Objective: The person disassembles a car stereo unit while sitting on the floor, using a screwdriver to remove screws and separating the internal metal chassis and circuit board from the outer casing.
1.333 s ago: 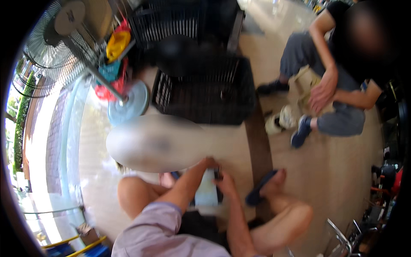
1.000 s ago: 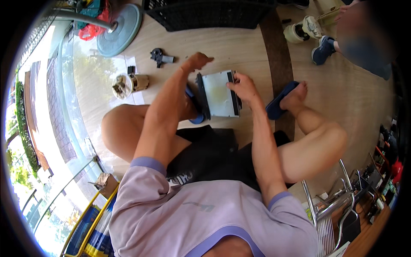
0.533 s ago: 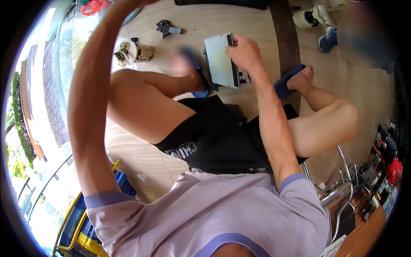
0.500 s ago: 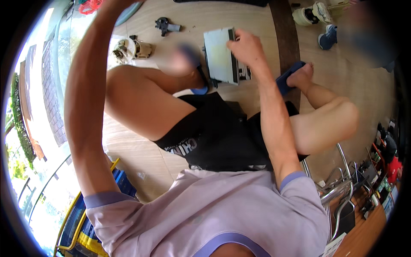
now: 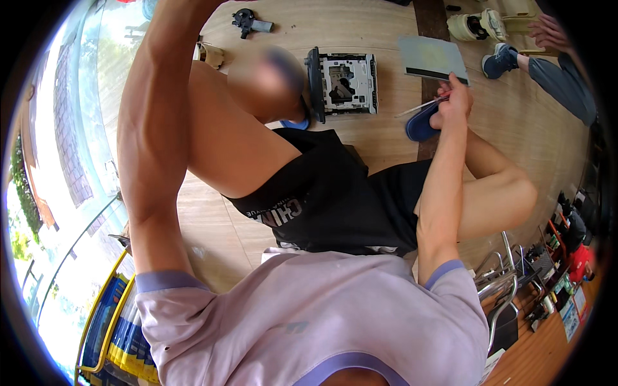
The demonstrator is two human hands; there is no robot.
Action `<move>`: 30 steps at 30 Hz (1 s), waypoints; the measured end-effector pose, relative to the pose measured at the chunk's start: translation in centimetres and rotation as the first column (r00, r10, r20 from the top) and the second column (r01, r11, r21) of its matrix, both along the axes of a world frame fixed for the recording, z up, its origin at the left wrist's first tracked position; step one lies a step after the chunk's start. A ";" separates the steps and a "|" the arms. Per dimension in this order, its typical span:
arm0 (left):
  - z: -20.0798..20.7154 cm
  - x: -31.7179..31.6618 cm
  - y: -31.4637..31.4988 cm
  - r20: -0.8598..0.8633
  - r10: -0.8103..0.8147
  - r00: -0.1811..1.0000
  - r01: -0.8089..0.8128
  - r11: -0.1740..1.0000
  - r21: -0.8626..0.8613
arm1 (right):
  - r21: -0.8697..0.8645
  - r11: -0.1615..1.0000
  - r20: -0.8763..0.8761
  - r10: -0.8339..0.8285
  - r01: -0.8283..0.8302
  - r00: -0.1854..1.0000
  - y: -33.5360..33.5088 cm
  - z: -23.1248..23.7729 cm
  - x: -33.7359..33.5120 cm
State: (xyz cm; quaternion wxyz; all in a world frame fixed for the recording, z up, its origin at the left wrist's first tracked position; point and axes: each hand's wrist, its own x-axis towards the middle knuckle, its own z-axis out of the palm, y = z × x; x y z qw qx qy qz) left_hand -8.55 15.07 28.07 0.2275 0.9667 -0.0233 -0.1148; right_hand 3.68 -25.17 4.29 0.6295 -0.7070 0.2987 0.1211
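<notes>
My right hand is closed around a thin screwdriver with a reddish handle, and its fingers also grip the dark edge of a flat grey metal cover. The cover is held out to the right, apart from a boxy electronic unit. That unit lies on the floor between my feet, its black front to the left and its pale metal frame and inner mechanism exposed. My left arm reaches up past the top edge, so my left hand is out of sight.
A black and grey motor-like part lies at the far left. A cream cylindrical part is half hidden behind my arm, another stands at the far right. A person's shoe is nearby. A metal-framed chair stands right.
My right hand has lifted the metal cover off the unit and carried it right, baring the inside. The screwdriver now shows in that hand. My left arm has shifted slightly right.
</notes>
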 end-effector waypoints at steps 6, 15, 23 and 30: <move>2.3 -1.3 -2.6 0.003 -0.029 1.000 0.029 0.998 0.062 | 0.387 0.901 -0.273 -0.092 0.197 0.958 -4.3 -11.2 1.5; 2.0 -0.2 -3.3 -0.198 0.047 0.979 -0.032 0.996 0.077 | 0.297 0.901 -0.422 -0.174 0.317 0.890 -5.3 -14.8 -1.3; 2.5 2.2 -4.3 -0.273 0.110 0.956 -0.092 0.993 0.078 | 0.300 0.881 -0.500 -0.182 0.366 0.847 -7.2 -18.0 -2.7; 3.5 2.1 -4.1 -0.293 0.069 0.954 -0.060 0.997 0.040 | 0.261 0.870 -0.536 -0.230 0.418 0.812 -6.9 -19.4 -3.0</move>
